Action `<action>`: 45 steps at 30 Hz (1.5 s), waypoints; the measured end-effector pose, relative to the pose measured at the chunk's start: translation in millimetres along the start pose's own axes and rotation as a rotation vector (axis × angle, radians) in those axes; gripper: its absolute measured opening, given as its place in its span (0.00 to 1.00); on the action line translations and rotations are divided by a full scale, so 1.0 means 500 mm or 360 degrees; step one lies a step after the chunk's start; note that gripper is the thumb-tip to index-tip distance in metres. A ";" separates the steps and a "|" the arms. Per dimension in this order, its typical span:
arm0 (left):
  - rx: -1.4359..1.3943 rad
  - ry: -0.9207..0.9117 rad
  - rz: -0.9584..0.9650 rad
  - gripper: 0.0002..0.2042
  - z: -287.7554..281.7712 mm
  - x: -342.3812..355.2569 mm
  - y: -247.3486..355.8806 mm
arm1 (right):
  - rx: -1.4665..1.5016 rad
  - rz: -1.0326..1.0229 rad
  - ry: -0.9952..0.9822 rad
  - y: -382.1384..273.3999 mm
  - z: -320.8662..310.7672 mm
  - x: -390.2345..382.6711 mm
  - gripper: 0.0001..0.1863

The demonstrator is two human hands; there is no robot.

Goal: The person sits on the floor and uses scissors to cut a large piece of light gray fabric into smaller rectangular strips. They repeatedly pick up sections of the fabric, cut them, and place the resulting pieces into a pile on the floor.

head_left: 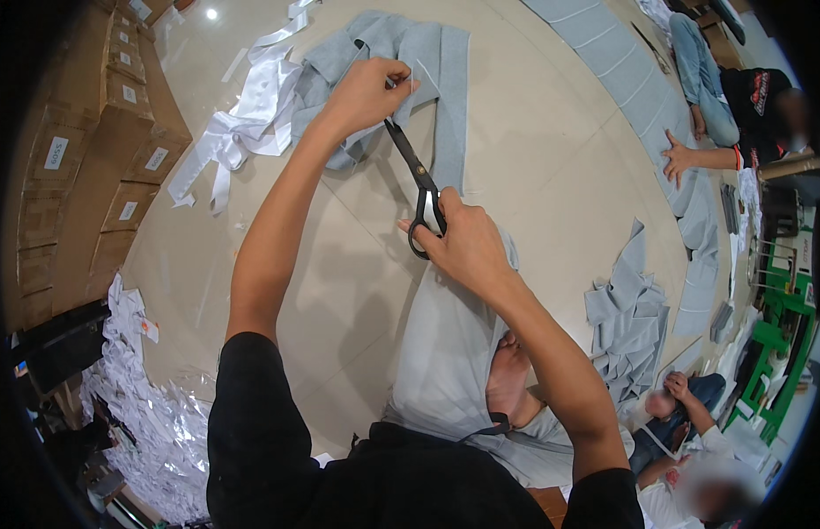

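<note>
My left hand pinches the grey fabric at the upper middle, its fingertips close above the scissor tips. My right hand grips the handles of large black scissors, whose blades point up to the cloth just below my left fingers; whether they touch it I cannot tell. A long grey strip hangs down from the bunched cloth along the floor. White satin strips lie to the left of it. My bare foot shows below my right forearm.
Stacked cardboard boxes line the left, above a white scrap heap. A grey cut-strip pile lies right. A long grey length curves along the right, where a co-worker's hand rests. Another person sits at lower right.
</note>
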State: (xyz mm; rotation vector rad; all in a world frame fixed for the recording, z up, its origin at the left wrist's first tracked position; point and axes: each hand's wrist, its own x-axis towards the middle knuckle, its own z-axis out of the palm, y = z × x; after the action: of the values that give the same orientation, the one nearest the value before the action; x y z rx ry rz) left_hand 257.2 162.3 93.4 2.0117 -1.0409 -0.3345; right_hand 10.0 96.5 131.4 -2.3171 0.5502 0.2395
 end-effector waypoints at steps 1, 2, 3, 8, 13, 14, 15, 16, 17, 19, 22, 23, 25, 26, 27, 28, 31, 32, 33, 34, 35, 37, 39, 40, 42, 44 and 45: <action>-0.0003 0.0006 0.0019 0.16 0.001 0.000 0.001 | 0.0002 0.0019 -0.0024 -0.002 -0.003 0.000 0.30; -0.0006 0.0011 0.0039 0.16 0.002 0.000 0.002 | 0.0014 0.0013 -0.0020 -0.001 -0.003 0.000 0.30; -0.0009 0.0016 0.0059 0.16 0.003 0.001 0.003 | 0.0026 0.0008 -0.0015 0.002 -0.001 0.000 0.30; -0.0006 0.0015 0.0006 0.16 0.006 0.005 0.005 | 0.0148 0.0005 0.0097 0.011 0.005 -0.005 0.28; 0.0083 -0.0007 -0.0002 0.15 0.014 0.030 0.056 | 0.0302 0.0110 0.0074 0.016 0.003 -0.090 0.27; 0.0106 0.0068 0.0106 0.15 0.028 0.038 0.061 | 0.0384 0.0142 0.0095 0.022 0.009 -0.115 0.26; 0.0128 0.0142 0.0215 0.15 0.045 0.048 0.068 | 0.0466 0.0175 0.0117 0.032 0.017 -0.148 0.26; 0.0104 0.0087 0.0225 0.15 0.065 0.067 0.086 | 0.0541 0.0214 0.0146 0.045 0.023 -0.184 0.26; 0.0084 0.0034 0.0237 0.14 0.085 0.089 0.111 | 0.0550 0.0275 0.0175 0.065 0.029 -0.226 0.23; 0.0101 -0.0004 0.0282 0.13 0.120 0.116 0.167 | 0.0777 0.0376 0.0213 0.098 0.019 -0.325 0.17; 0.0180 0.0015 0.0364 0.11 0.191 0.155 0.289 | 0.1271 0.0492 0.0509 0.183 0.012 -0.475 0.12; 0.0211 0.0000 0.0360 0.11 0.221 0.165 0.340 | 0.1350 0.0537 0.0623 0.236 0.022 -0.532 0.11; 0.0184 0.0078 0.0427 0.11 0.302 0.169 0.402 | 0.1432 0.0633 0.0703 0.319 0.036 -0.601 0.13; 0.0091 0.0123 0.0464 0.10 0.358 0.154 0.432 | 0.1541 0.0671 0.0755 0.321 0.026 -0.617 0.15; 0.0097 -0.0032 0.0431 0.11 0.404 0.134 0.479 | 0.1651 0.0711 0.0812 0.331 0.020 -0.633 0.17; 0.0024 -0.0069 0.0454 0.11 0.461 0.108 0.512 | 0.1697 0.0735 0.0869 0.352 0.029 -0.653 0.17; -0.0386 -0.0803 0.0947 0.17 0.553 -0.010 0.624 | 0.1813 0.0781 0.1155 0.402 0.049 -0.726 0.18; -0.0393 -0.0897 0.0950 0.20 0.579 -0.033 0.630 | 0.1754 0.0837 0.1240 0.419 0.055 -0.753 0.19; -0.0399 -0.0989 0.0949 0.23 0.602 -0.048 0.612 | 0.1692 0.0896 0.1319 0.442 0.069 -0.781 0.19; -0.0403 -0.0948 0.0722 0.25 0.620 -0.041 0.566 | 0.1644 0.0939 0.1391 0.457 0.080 -0.797 0.20; -0.0397 -0.0903 0.0488 0.27 0.632 -0.028 0.497 | 0.1680 0.0923 0.1434 0.466 0.085 -0.809 0.20; 0.0098 -0.0329 0.0135 0.28 0.619 0.018 0.253 | 0.1803 0.0869 0.1445 0.471 0.100 -0.812 0.20; 0.0499 -0.0273 -0.0512 0.36 0.526 0.052 0.155 | 0.1842 0.0849 0.1500 0.470 0.099 -0.812 0.20; 0.0695 -0.0155 -0.0728 0.40 0.505 0.049 0.132 | 0.1840 0.0829 0.1520 0.474 0.090 -0.806 0.20; 0.0867 -0.0066 -0.0949 0.45 0.508 0.052 0.104 | 0.1812 0.0795 0.1495 0.483 0.089 -0.798 0.21; 0.0849 -0.0113 -0.1027 0.48 0.532 0.042 0.040 | 0.1809 0.0754 0.1373 0.482 0.098 -0.789 0.21; 0.0906 -0.0312 -0.0907 0.48 0.562 0.048 0.061 | 0.1808 0.0772 0.1366 0.484 0.100 -0.788 0.21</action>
State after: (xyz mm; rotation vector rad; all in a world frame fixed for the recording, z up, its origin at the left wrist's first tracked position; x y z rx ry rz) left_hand 99.4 -21.0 -55.1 2.8358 -0.6980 -0.5922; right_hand -451.6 101.4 73.8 -1.0515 1.2497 -0.7181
